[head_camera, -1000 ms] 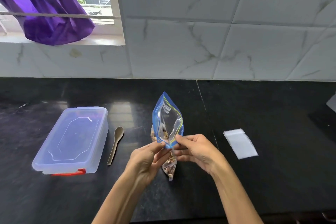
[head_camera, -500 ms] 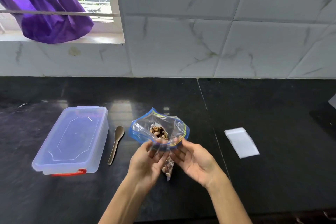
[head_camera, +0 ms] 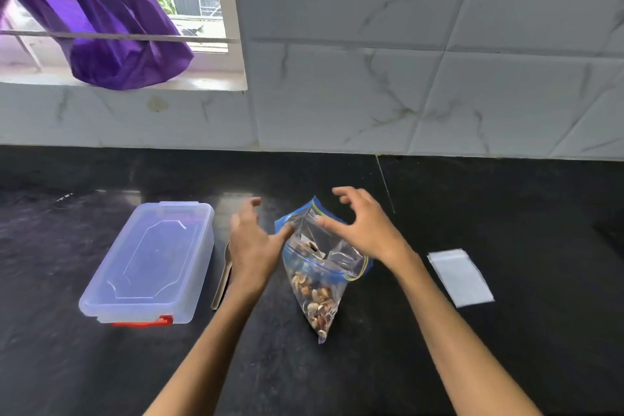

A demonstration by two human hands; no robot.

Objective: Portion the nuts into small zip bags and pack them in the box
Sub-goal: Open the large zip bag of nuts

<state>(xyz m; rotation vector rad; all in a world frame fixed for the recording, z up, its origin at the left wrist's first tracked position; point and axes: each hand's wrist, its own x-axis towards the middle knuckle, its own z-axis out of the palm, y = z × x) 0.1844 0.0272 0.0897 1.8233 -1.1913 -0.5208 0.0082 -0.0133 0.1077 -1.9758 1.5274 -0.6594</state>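
A large blue-rimmed zip bag of mixed nuts (head_camera: 317, 294) rests on the black counter (head_camera: 337, 375) with its mouth spread wide. My left hand (head_camera: 251, 246) hovers at the bag's left rim with fingers spread, and only the thumb tip touches the plastic. My right hand (head_camera: 366, 230) is over the bag's right rim with loosely curved fingers, its thumb at the mouth's edge. Neither hand grips anything. A flat pile of small clear zip bags (head_camera: 461, 277) lies to the right. The clear plastic box (head_camera: 152, 263) with a red latch sits at left, lid on.
A tan spoon (head_camera: 223, 287) lies between the box and the nut bag, partly hidden by my left hand. The tiled wall rises behind the counter. A purple cloth (head_camera: 111, 34) hangs on the window bars at upper left.
Both hands pinched the nut bag's top and pulled the zip apart. Now they have let go and spread away from the rim, and the bag lies with its mouth wide.
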